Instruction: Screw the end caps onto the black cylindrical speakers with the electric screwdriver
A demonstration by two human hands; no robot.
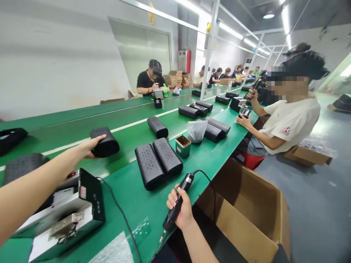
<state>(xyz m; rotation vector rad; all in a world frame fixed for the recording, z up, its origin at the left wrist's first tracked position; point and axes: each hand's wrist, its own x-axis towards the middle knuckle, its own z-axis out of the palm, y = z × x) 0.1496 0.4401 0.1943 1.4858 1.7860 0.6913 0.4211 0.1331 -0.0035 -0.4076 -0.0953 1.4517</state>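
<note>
My left hand (91, 147) reaches out over the green belt and is closed around the near end of a black plastic housing (108, 144). In my right hand (181, 208) is a black electric screwdriver (175, 204), its bit tilted down to the left and its cord running back over the bench edge. Beyond the screwdriver, two black housings with dimpled tops, a left one (149, 164) and a right one (168, 155), lie side by side. Below my left forearm stands a black box-shaped machine (91, 197) with a metal mechanism on its front.
A small green tin (182, 146) and a plastic bag (196, 130) stand near the housings. An open cardboard box (246, 219) sits below the bench edge. To the right a co-worker in a white shirt (294, 113) holds a tool. Bubble wrap (115, 250) lies in front.
</note>
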